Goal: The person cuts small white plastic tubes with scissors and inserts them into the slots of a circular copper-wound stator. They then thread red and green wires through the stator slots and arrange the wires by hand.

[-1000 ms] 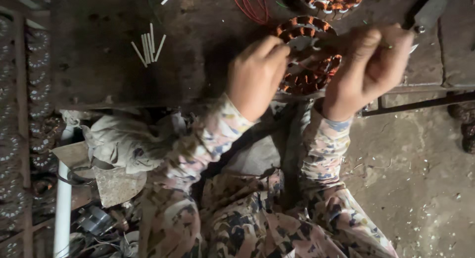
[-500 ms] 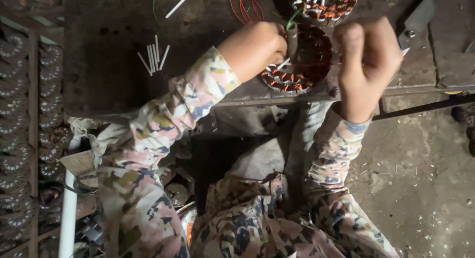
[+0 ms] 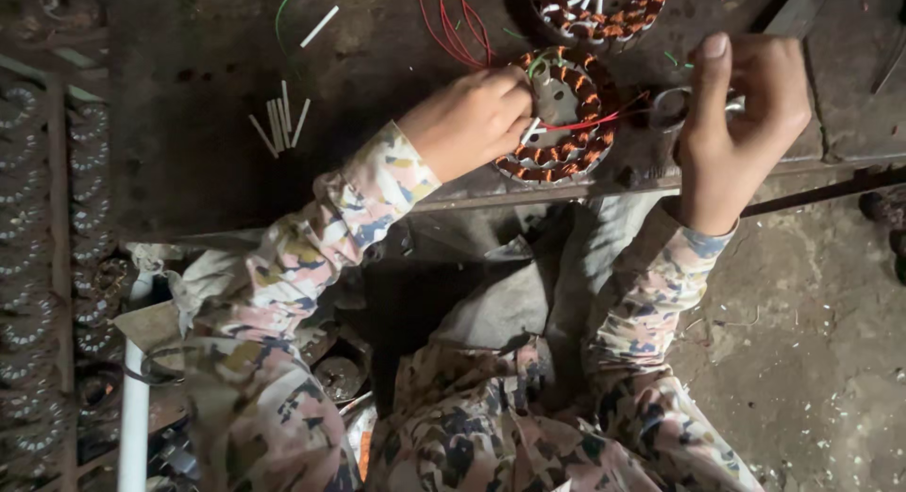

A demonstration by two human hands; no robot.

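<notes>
Two hands are working at the near edge of a dark metal worktop (image 3: 189,171), seen from above. The left hand (image 3: 469,122) is lying curled on the rim of a round stator with copper-coloured windings (image 3: 562,115), its fingers bent in and pinching a short white sleeve (image 3: 531,130) at the ring's inner edge. A red wire (image 3: 590,120) is running from that pinch across the stator towards the right. The right hand (image 3: 741,124) is hovering just beside the stator, closed around a pair of scissors (image 3: 672,105) with metal loop handles, thumb pointing up; the blades are hidden behind the hand, so I cannot tell whether they are open. The stator is sitting flat on the worktop between the two hands, close to the front edge.

Beyond it, a second wound stator (image 3: 596,6) is lying partly out of view at the top, with a loop of red wires (image 3: 453,25) just beside it. Well to the left, a small cluster of white sleeves (image 3: 278,124) is lying on the worktop, and one more white sleeve (image 3: 319,26) is lying apart from it. Both arms are wearing patterned sleeves. Stacked wound rings (image 3: 33,294) are standing along the left edge, below the worktop.
</notes>
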